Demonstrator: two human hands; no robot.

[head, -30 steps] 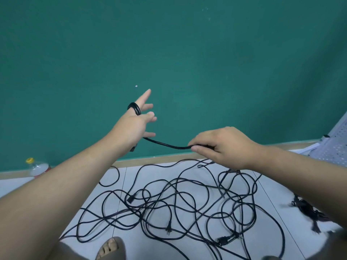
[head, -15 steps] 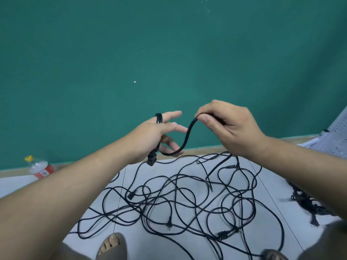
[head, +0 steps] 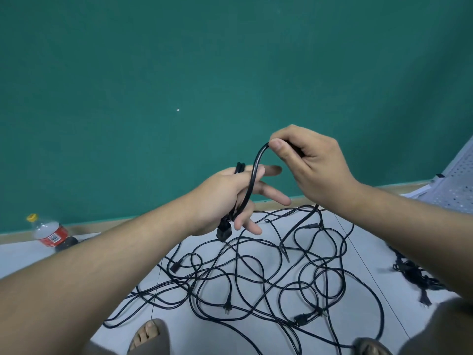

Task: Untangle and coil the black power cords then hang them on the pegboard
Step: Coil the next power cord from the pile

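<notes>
A black power cord (head: 254, 175) is looped a few times round my left hand (head: 220, 193), whose fingers are spread and nearly straight. The cord's plug (head: 224, 232) hangs below that palm. My right hand (head: 314, 165) pinches the same cord between thumb and fingers just above and right of the left hand, bending it into an arch over the left fingers. From the right hand the cord drops to a tangle of black cords (head: 256, 275) spread over the grey floor. The white pegboard (head: 457, 185) leans at the far right edge.
A green wall (head: 230, 73) stands close ahead. A plastic bottle (head: 50, 233) with a red label and yellow cap lies by the wall at the left. A black cord bundle (head: 412, 274) lies on the floor at the right. My sandalled foot (head: 149, 336) is at the bottom.
My right hand rose from low near the floor and carried the cord up and over the left fingers. My left hand drew back toward me, and the plug now hangs below it.
</notes>
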